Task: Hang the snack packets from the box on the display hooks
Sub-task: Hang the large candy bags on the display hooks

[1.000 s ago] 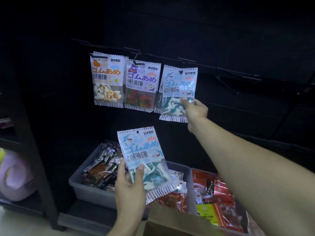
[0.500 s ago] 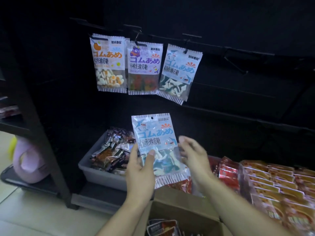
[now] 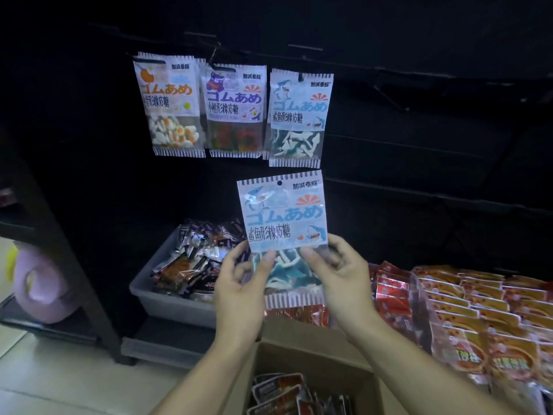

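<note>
Left hand (image 3: 239,292) and right hand (image 3: 344,283), at lower centre of the frame, each pinch the lower half of a pale blue plastic shark-gummy packet (image 3: 284,223), held upright, its punched hang hole at the top edge. Directly above, three similar striped-edge packets (image 3: 233,109) already hang side by side from black wire display hooks (image 3: 389,97); hooks to the right appear bare. At the bottom edge, the open brown cardboard box (image 3: 302,381) holds more packets, so much hanging remains.
</note>
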